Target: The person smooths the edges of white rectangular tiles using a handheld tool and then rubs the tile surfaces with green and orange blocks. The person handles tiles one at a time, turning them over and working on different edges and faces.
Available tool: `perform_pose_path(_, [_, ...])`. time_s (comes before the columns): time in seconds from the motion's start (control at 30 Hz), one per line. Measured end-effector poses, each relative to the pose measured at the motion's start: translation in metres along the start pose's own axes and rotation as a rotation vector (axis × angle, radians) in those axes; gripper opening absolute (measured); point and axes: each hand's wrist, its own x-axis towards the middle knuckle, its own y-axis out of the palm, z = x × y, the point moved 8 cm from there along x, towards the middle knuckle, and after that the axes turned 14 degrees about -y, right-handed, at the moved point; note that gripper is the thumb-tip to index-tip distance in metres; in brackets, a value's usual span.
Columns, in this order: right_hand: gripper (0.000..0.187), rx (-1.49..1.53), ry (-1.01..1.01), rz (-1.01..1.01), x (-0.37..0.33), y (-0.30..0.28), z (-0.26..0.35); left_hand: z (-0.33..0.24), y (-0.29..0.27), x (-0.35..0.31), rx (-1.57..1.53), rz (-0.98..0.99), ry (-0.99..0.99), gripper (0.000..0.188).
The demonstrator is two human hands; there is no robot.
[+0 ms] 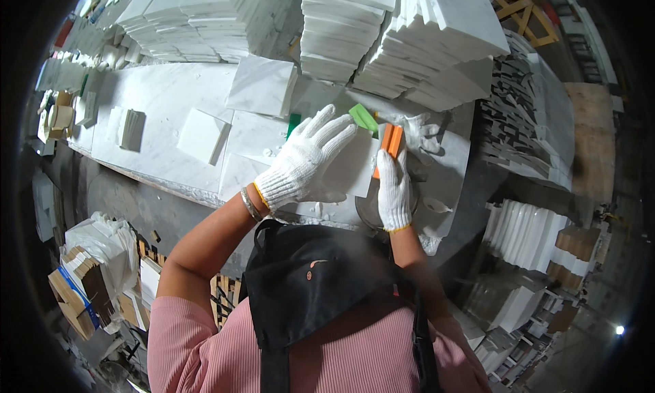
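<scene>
My left hand [307, 151], in a white knit glove, lies with fingers stretched out over a white marble tile [355, 162] on the bench. My right hand [394, 188], gloved too, grips an orange block [391, 140] at the tile's right edge. The block looks like a hand sanding block, but its working face is hidden. Just beyond the tile is a light green block [363, 118]. A darker green piece [293, 125] shows behind my left hand. Crumpled whitish gloves [423, 132] lie past the orange block.
Tall stacks of marble tiles [348, 35] stand along the bench's far side. A short tile stack [261, 86], a loose tile pair [203, 135] and a small upright stack [125, 127] sit leftward. A round dark disc or dish [369, 211] is partly under my right wrist. White chips litter the near edge.
</scene>
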Motion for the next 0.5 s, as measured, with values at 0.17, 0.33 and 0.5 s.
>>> perform_pose_path(0.17, [0.07,-0.023,-0.181,0.102,-0.037,0.008,0.034,0.002,0.0,-0.001,0.002,-0.007,0.013,0.109])
perform_pose_path(0.33, [0.071,-0.291,-0.206,0.1,-0.019,0.006,0.029,0.001,-0.001,-0.001,-0.018,0.036,-0.008,0.113])
perform_pose_path(0.5, [0.053,0.036,-0.075,0.012,0.009,0.003,0.025,0.0,-0.001,0.001,0.067,0.077,-0.023,0.116])
